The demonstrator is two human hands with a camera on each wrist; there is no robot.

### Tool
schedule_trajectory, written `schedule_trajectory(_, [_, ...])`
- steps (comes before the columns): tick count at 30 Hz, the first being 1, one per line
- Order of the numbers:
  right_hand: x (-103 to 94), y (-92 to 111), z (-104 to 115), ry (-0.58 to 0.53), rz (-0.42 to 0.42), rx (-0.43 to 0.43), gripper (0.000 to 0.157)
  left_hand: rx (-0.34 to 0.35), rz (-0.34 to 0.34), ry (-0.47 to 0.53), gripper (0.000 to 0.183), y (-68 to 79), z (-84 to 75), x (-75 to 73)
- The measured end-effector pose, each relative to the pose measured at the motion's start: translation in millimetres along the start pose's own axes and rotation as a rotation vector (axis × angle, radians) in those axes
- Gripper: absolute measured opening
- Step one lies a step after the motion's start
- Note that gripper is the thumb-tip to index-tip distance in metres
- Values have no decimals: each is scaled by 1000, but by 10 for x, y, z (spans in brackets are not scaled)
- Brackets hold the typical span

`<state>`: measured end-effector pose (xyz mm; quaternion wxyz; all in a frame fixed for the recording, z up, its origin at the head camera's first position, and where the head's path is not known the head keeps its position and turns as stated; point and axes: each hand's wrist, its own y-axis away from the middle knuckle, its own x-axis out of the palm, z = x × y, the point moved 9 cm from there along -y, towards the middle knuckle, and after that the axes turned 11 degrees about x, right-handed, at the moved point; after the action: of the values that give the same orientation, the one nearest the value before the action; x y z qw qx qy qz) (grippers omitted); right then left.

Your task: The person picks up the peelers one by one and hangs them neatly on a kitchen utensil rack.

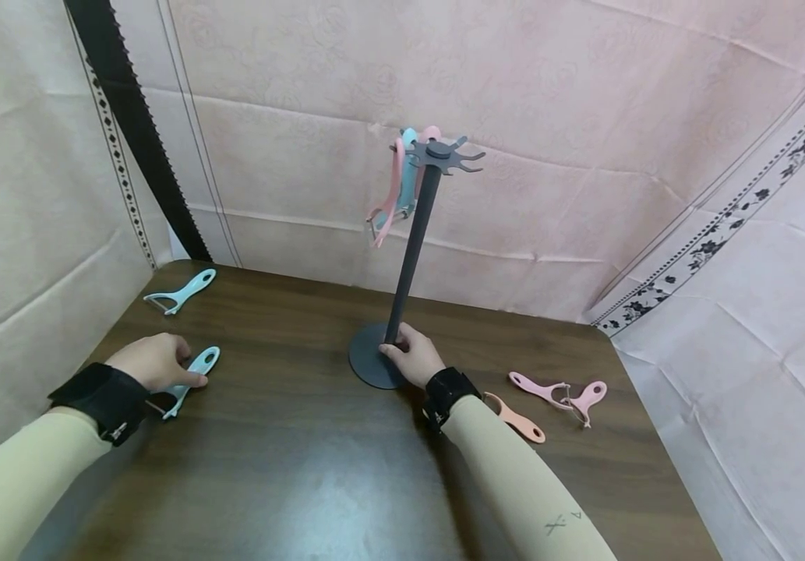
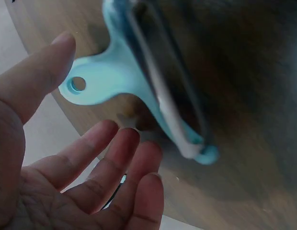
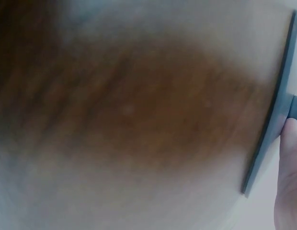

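A light blue Y-shaped peeler [image 1: 199, 364] lies on the table at the left, with my left hand [image 1: 155, 362] over it. In the left wrist view the thumb [image 2: 45, 72] is right at the peeler's handle [image 2: 98, 79], while the other fingers are relaxed and apart from it. My right hand [image 1: 412, 357] holds the dark grey stand [image 1: 412, 257] low on its post, just above the round base [image 1: 367, 354]. Pink and light blue peelers [image 1: 407, 175] hang from the left-side hooks at its top. In the right wrist view only the base's edge [image 3: 270, 124] and part of the hand show.
Another light blue peeler [image 1: 181, 294] lies at the back left. On the right, an orange peeler [image 1: 521, 425] sits partly behind the right forearm, and two pink peelers [image 1: 587, 397] lie close together. Cloth walls [image 1: 290, 171] border the brown table [image 1: 290, 483] at the back and sides.
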<state>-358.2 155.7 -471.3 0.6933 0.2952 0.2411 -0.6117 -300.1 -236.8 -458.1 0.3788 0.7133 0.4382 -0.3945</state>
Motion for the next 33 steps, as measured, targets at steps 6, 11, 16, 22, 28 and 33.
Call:
schedule_trajectory(6, [14,13,4,10,9,-4,16,-9,29,17,67,64,81,47])
schedule_trajectory(11, [25,12,0,8,12,-1,15,-11,33,37,54,96,91,43])
schedule_trajectory(16, [4,4,1,2,5,0,15,-17,44,57,50,103,86,27])
schedule_trajectory(22, [-9,2,4,3,9,-2,16,-22,46,69,49,98,83,34])
schedule_trajectory(28, [-6,3,-5,7,11,5,16,-25,58,90,40,78,76,75])
schedule_trajectory(33, [-10,4,-4,3,15,7,16,-40,87,119,31,66,67,116])
